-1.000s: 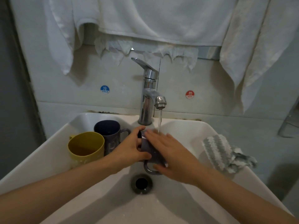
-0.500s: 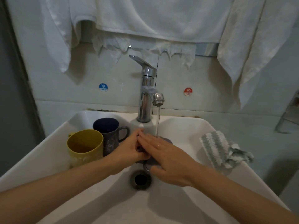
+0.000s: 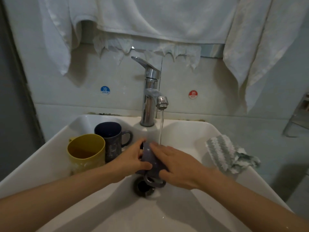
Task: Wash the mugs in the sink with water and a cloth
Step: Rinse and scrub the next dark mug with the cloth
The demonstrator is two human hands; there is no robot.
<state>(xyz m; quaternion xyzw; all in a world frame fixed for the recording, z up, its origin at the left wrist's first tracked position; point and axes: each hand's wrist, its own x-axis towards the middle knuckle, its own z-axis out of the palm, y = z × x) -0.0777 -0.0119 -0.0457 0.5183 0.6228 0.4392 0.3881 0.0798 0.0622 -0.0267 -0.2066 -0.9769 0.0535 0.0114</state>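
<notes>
A grey-purple speckled mug (image 3: 153,162) lies tilted over the drain (image 3: 144,187) in the white sink (image 3: 187,131), its handle pointing down toward me. My left hand (image 3: 133,160) grips its left side, thumb across the front. My right hand (image 3: 177,164) lies over its right side with fingers straight, rubbing the wall. Water runs from the chrome tap (image 3: 151,97) onto my right fingertips and the mug. A yellow mug (image 3: 86,152) and a dark blue mug (image 3: 111,139) stand upright at the sink's left. A grey-and-white striped cloth (image 3: 229,156) rests on the right rim.
White towels (image 3: 150,19) hang on the wall above the tap, another towel (image 3: 260,39) at the right. Blue COLD (image 3: 105,90) and red HOT (image 3: 193,94) stickers flank the tap. A metal rack (image 3: 299,114) shows at the far right edge.
My right hand has slid along the mug's side and the mug has turned a little in my left hand's grip. The view dipped slightly. The other mugs and the cloth stayed put.
</notes>
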